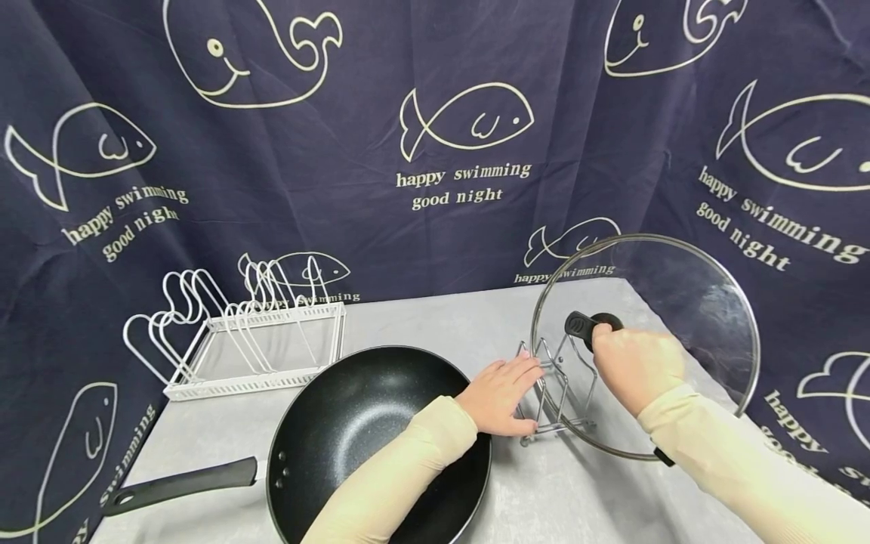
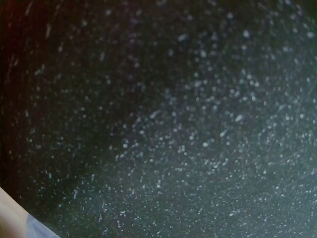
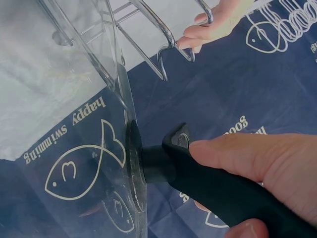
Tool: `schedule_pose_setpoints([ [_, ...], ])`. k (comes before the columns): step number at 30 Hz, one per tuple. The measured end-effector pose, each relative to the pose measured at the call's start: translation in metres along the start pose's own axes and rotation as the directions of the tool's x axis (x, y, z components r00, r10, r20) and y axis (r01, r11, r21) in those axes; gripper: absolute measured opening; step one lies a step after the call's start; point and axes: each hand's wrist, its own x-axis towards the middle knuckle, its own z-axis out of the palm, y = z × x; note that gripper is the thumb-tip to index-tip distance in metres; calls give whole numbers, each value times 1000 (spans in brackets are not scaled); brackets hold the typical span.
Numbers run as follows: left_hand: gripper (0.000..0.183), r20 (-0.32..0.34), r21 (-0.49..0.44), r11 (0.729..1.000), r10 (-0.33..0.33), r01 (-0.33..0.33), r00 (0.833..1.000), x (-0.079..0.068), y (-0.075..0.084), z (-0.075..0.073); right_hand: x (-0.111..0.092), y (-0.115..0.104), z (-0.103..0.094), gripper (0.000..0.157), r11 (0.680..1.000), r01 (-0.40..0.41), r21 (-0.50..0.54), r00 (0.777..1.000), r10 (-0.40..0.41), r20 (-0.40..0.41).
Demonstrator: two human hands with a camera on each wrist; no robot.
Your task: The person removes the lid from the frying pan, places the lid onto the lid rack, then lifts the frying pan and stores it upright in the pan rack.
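Observation:
My right hand (image 1: 635, 363) grips the black handle (image 3: 213, 186) of a large round glass lid (image 1: 710, 310) with a metal rim. The lid stands on edge, its left part overlapping a small chrome wire rack (image 3: 156, 22) on the table. My left hand (image 1: 499, 397) holds the rack's left end, fingertips at the upper wires and thumb low near the base. In the right wrist view those fingers (image 3: 208, 32) curl at a wire loop. Beneath my left forearm lies a black wok (image 1: 367, 400); its speckled inside (image 2: 198, 124) fills the left wrist view.
At the back left stands a white wire rack (image 1: 258, 381) with several tall loops. The wok's long black handle (image 1: 183, 483) points left. A dark blue curtain (image 1: 367, 151) with fish prints surrounds the grey table (image 1: 435, 317) at the back and sides.

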Motion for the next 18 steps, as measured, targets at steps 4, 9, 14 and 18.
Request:
schedule_pose_setpoints([
  [4, 79, -2, 7, 1000, -3, 3, 1000, 0, 1, 1, 0, 0, 2, 19, 1000, -2, -5, 1000, 2, 13],
  [9, 79, -14, 13, 1000, 8, -7, 1000, 0, 1, 3, 0, -1, 5, 16, 1000, 2, 2, 1000, -2, 24],
  [14, 79, -25, 29, 1000, 13, -13, 1000, 0, 1, 4, -1, -3, 6, 13, 1000, 17, -14, 1000, -17, -2],
  [18, 79, -34, 30, 1000, 6, -5, 999, 0, 0, 4, -1, -6, 6, 14, 999, 11, -31, 1000, -11, -6],
])
